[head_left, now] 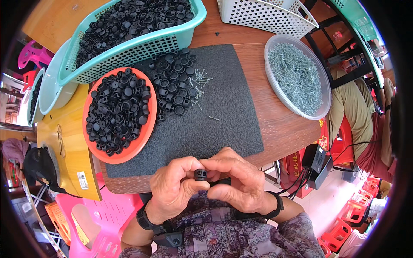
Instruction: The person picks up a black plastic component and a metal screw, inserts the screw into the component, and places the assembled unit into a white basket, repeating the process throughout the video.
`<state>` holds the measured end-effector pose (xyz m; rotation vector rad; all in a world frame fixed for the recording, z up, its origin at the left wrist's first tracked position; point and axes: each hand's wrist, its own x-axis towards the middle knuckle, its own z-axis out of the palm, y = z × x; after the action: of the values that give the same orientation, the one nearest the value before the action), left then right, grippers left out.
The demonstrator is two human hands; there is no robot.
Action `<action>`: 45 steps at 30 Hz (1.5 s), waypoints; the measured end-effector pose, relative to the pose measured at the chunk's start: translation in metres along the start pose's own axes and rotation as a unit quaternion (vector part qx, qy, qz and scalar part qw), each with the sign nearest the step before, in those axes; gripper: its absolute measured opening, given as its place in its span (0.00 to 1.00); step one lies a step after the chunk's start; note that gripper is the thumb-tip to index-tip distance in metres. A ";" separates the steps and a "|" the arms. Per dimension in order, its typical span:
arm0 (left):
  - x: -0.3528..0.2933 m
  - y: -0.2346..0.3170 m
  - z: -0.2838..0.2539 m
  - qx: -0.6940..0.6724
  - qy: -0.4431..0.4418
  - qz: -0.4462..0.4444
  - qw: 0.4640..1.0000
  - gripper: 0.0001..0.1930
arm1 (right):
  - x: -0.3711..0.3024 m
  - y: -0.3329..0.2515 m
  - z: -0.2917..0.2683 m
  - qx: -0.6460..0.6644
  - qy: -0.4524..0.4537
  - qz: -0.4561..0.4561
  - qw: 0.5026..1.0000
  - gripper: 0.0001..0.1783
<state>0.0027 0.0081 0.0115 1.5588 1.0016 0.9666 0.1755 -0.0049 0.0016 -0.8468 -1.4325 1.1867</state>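
Observation:
Close to my body, just off the mat's front edge, a small round black plastic part [200,174] with openings in its side sits between my hands. My left hand [174,185] is closed, its thumb and forefinger pinching the part from the left. From the other side, the curled fingers of my right hand [241,178] close on it; some fingertips are hidden. Loose black caps [174,81] lie in a heap on the dark textured mat [211,133]. Several silver screws [200,79] are scattered beside them, and a single screw [213,118] lies apart.
An orange-red bowl [153,116] full of black parts stands on the left. Behind it is a turquoise basket [129,53] heaped with more. A clear round tub [269,73] of screws stands right, with a white perforated basket [258,17] at the back. Someone in khaki trousers [350,101] sits at right.

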 end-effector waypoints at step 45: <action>-0.007 0.014 -0.011 -0.216 -0.015 -0.153 0.964 0.16 | 0.087 -0.019 -0.067 -0.202 0.056 0.034 0.977 0.10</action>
<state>-0.0081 0.0034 0.0267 1.0197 0.9044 0.8687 0.2243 0.0866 0.0415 -1.2310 -1.5862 0.8896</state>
